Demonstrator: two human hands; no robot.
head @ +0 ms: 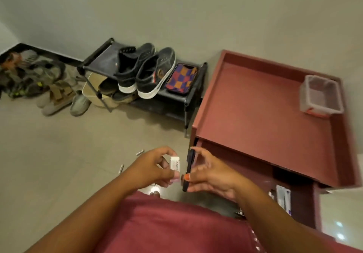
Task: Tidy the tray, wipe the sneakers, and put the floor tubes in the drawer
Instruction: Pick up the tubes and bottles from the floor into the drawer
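My left hand grips 1 white tube; my right hand pinches a dark flat object. The drawer stands open, 2 tubes remain on the floor, sneakers look unwiped.

sneakers on rack | rack left of cabinet | container on cabinet
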